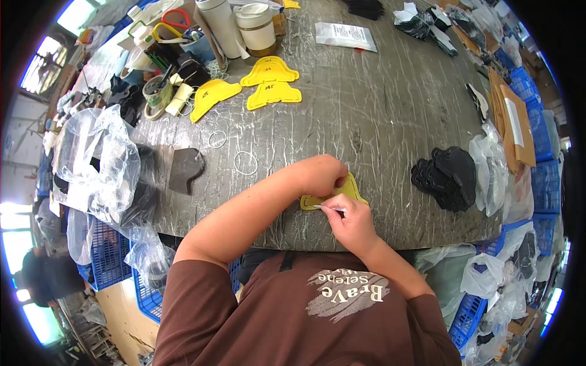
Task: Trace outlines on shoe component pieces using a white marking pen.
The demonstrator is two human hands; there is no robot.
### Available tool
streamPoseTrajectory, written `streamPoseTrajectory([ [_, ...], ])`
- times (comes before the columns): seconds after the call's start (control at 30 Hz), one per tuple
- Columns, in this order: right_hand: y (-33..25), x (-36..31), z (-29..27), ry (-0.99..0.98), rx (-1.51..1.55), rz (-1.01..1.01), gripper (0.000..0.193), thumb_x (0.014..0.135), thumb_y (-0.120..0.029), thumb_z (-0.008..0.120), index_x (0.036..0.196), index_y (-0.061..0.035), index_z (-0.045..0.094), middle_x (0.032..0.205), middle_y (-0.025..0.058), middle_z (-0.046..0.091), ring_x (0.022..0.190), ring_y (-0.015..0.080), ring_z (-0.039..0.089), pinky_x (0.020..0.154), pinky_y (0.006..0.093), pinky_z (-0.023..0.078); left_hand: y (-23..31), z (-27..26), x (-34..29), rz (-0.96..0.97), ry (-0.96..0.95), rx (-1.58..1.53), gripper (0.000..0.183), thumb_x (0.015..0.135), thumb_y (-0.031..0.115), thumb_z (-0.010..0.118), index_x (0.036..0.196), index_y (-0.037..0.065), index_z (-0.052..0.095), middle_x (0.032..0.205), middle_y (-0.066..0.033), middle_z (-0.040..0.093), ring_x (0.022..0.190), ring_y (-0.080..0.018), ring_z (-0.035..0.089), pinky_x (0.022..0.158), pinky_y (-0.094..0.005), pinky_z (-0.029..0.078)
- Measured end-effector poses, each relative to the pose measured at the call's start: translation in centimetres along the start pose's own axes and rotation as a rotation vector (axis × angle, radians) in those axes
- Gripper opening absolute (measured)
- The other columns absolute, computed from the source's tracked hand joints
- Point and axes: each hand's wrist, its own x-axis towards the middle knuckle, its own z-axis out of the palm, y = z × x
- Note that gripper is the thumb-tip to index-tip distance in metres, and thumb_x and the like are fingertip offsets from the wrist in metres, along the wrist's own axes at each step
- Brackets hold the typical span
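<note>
A curved yellow template lies near the front edge of the table, right before me. Over its upper left part my left hand is closed, fingers bent down onto the template and holding it. My right hand pinches a slim white pen, its tip at the template's lower left edge. What lies beneath the template is hidden. Farther off sit more yellow templates, one wing-shaped and two curved ones, the back one and the front one.
To the right lies a stack of black cut pieces beside clear plastic bags. At the left are a dark flat piece and a bulky plastic bag. Cups and a white tumbler stand at the back left, a white packet farther right.
</note>
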Motion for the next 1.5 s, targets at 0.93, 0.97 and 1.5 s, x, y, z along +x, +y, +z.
streamPoseTrajectory([
  [0.93, 0.9, -0.5, -2.5, 0.107, 0.026, 0.16, 0.01, 0.085, -0.005, 0.069, 0.085, -0.0037, 0.058, 0.073, 0.0138, 0.065, 0.063, 0.0265, 0.066, 0.057, 0.0337, 0.049, 0.4, -0.4, -0.1, -0.005, -0.036, 0.042, 0.025, 0.065, 0.011, 0.073, 0.089, 0.004, 0.069, 0.086, -0.0159, 0.069, 0.084, -0.0337, 0.067, 0.073, -0.0409, 0.053],
  [0.97, 1.0, -0.6, -2.6, 0.113, 0.016, 0.158, 0.01, 0.085, -0.005, 0.068, 0.085, -0.0036, 0.058, 0.073, 0.0137, 0.065, 0.063, 0.0256, 0.065, 0.057, 0.0333, 0.049, 0.3, -0.4, -0.1, -0.011, -0.033, 0.034, 0.025, 0.065, 0.011, 0.073, 0.089, 0.004, 0.068, 0.086, -0.0158, 0.069, 0.084, -0.0335, 0.067, 0.073, -0.0407, 0.053],
  [1.5, 0.6, -0.7, -2.9, 0.101, -0.113, 0.057, 0.011, 0.083, -0.003, 0.068, 0.084, -0.004, 0.057, 0.074, 0.0134, 0.065, 0.067, 0.0315, 0.065, 0.06, 0.0373, 0.051, 0.5, -0.5, -0.2, -0.004, -0.036, 0.031, 0.026, 0.065, 0.011, 0.074, 0.089, 0.004, 0.068, 0.086, -0.0159, 0.069, 0.083, -0.033, 0.067, 0.073, -0.0403, 0.053],
])
